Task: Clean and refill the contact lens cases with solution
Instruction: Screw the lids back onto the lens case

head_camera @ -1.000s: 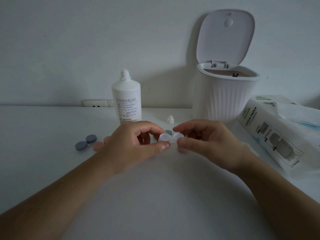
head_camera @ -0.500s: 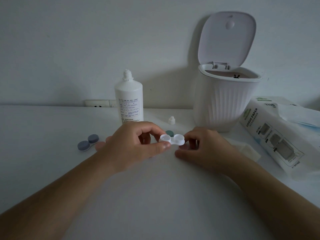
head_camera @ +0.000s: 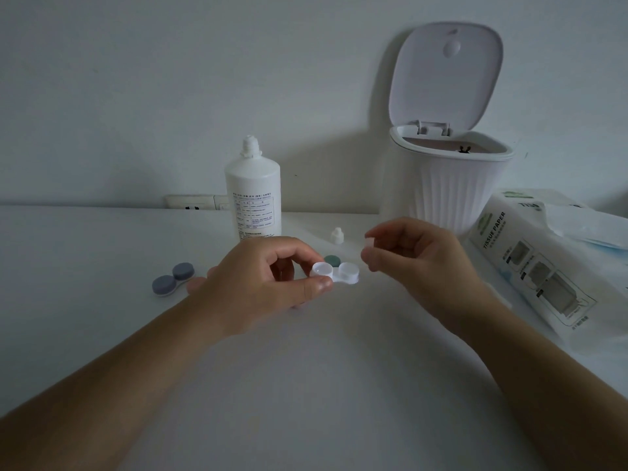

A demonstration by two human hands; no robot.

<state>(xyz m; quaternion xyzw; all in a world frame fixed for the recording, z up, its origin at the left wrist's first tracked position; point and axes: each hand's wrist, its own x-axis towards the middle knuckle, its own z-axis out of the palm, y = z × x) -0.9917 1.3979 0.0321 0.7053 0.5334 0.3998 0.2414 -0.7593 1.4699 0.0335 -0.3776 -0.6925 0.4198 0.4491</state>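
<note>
- The white lens case [head_camera: 334,274], both wells uncapped, is pinched at its left well by the left hand [head_camera: 265,277] just above the table [head_camera: 102,300].
- The right hand [head_camera: 418,253] pinches a small white cap [head_camera: 369,241] just beside it.
- The solution bottle [head_camera: 253,198] stands behind.

"TISSUE PAPER" on the tissue pack [head_camera: 530,266], small print on the solution bottle [head_camera: 253,205] label too fine to read

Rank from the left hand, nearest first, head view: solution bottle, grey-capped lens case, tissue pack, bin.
From the left hand:
1. Grey-capped lens case, just to its left on the table.
2. Solution bottle, behind it.
3. Bin, back right.
4. Tissue pack, far right.
</note>
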